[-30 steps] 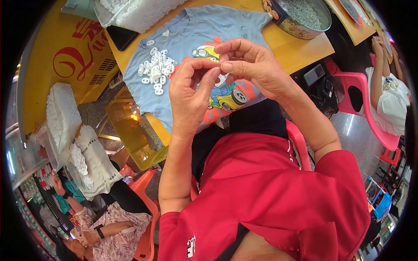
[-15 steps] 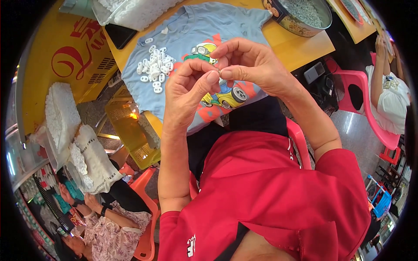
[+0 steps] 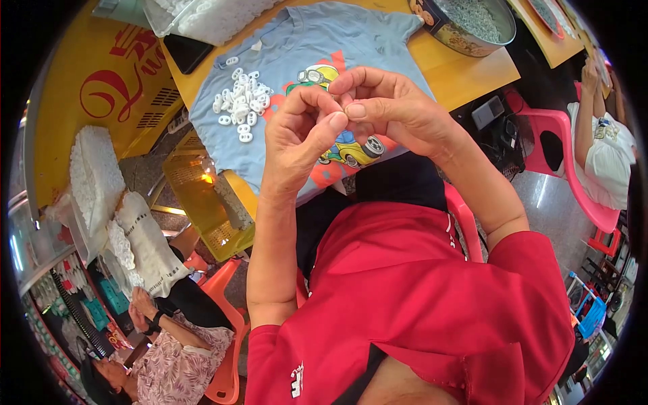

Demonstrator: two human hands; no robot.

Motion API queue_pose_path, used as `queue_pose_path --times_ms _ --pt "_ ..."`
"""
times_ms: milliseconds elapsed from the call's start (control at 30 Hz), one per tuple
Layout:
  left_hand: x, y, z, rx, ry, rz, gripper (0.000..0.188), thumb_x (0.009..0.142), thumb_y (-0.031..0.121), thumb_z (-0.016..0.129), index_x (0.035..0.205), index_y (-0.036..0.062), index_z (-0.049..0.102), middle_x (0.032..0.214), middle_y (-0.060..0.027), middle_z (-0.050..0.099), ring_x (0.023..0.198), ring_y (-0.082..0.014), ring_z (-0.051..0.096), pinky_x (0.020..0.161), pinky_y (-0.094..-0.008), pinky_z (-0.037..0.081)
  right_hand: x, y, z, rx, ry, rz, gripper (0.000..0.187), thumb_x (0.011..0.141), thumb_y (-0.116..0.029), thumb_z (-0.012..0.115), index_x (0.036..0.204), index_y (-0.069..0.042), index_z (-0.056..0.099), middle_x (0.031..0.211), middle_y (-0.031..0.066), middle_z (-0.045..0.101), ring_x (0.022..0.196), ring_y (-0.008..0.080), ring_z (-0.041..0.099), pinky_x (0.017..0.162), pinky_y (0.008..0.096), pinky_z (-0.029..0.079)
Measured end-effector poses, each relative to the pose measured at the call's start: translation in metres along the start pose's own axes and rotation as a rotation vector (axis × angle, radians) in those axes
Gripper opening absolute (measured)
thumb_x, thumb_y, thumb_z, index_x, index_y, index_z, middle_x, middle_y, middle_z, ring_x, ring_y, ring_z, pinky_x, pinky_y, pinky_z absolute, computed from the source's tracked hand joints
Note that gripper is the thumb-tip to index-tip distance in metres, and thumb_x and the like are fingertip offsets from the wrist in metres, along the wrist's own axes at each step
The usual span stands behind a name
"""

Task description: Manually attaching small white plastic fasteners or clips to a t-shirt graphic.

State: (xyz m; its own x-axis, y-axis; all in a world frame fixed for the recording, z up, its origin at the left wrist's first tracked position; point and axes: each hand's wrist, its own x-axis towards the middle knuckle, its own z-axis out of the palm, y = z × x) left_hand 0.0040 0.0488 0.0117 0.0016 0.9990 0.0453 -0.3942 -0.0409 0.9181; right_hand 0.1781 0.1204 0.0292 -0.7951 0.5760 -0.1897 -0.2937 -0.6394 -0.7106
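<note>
My left hand [image 3: 297,138] and my right hand [image 3: 398,111] meet fingertip to fingertip above a blue printed T-shirt [image 3: 368,30] spread on the table. Thumb and index finger are pinched on both sides. Whatever is between the tips is too small and too covered to name. To the left of my left hand lies a loose pile of small white plastic pieces [image 3: 241,101], oval, with two holes each. A round tin [image 3: 452,39] of small grey metal-looking parts stands at the far right of the shirt.
A clear bag of white pieces [image 3: 223,20] and a black phone [image 3: 185,54] lie at the table's far left. Below the left edge is a yellow basket [image 3: 233,250]. One person [image 3: 182,364] sits at lower left, another [image 3: 601,155] at right by a pink chair [image 3: 540,121].
My joined hands have shifted slightly right, with the fingertips closer together and still pinched. At lower left, the seated person's hands have come together.
</note>
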Motion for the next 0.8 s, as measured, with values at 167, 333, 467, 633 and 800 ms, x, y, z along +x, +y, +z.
queue_pose_path --times_ms 167,333,467,633,800 --pt "-0.001 -0.01 -0.006 -0.119 0.023 -0.067 0.014 0.087 0.01 0.067 0.097 0.0049 0.058 0.084 0.0033 0.055 0.07 -0.0034 0.047 0.062 -0.0189 0.038 0.003 0.009 0.001 -0.467 0.02 -0.362 0.028 0.09 -0.009 0.065 0.115 -0.001 0.059 0.093 0.0026 0.058 0.088 0.0117 0.06 0.074 0.0284 0.053" --pt "0.0 -0.011 0.002 -0.245 0.104 -0.086 0.013 0.087 0.012 0.066 0.094 0.0062 0.057 0.082 0.0017 0.057 0.065 -0.0043 0.046 0.056 -0.0189 0.035 0.001 0.009 0.005 -0.387 0.04 -0.285 0.027 0.091 -0.011 0.064 0.115 0.001 0.059 0.097 0.005 0.061 0.089 0.0126 0.06 0.074 0.0288 0.053" --pt "0.0 -0.01 0.001 -0.254 0.131 -0.044 0.012 0.087 0.012 0.065 0.095 0.0059 0.058 0.082 0.0004 0.059 0.062 -0.0045 0.045 0.055 -0.0179 0.034 -0.001 0.009 0.002 -0.276 0.112 -0.126 0.024 0.094 -0.017 0.062 0.11 0.001 0.062 0.099 0.0068 0.064 0.082 0.0115 0.061 0.067 0.026 0.053" --pt "0.0 -0.009 0.001 -0.264 0.168 -0.031 0.011 0.087 0.009 0.065 0.096 0.0056 0.059 0.083 -0.0004 0.059 0.061 -0.0044 0.044 0.055 -0.0179 0.034 -0.002 0.008 0.01 -0.384 0.162 -0.074 0.026 0.096 -0.024 0.06 0.104 0.0 0.065 0.092 0.0045 0.065 0.076 0.009 0.06 0.059 0.0223 0.05" --pt "-0.001 -0.011 0.0 -0.246 0.178 -0.024 0.012 0.087 0.009 0.066 0.097 0.0055 0.059 0.084 -0.0007 0.06 0.062 -0.0046 0.045 0.054 -0.0179 0.034 -0.002 0.008 0.012 -0.384 0.163 -0.067 0.027 0.096 -0.027 0.061 0.102 0.0 0.065 0.089 0.0033 0.064 0.074 0.0073 0.058 0.056 0.0206 0.049"
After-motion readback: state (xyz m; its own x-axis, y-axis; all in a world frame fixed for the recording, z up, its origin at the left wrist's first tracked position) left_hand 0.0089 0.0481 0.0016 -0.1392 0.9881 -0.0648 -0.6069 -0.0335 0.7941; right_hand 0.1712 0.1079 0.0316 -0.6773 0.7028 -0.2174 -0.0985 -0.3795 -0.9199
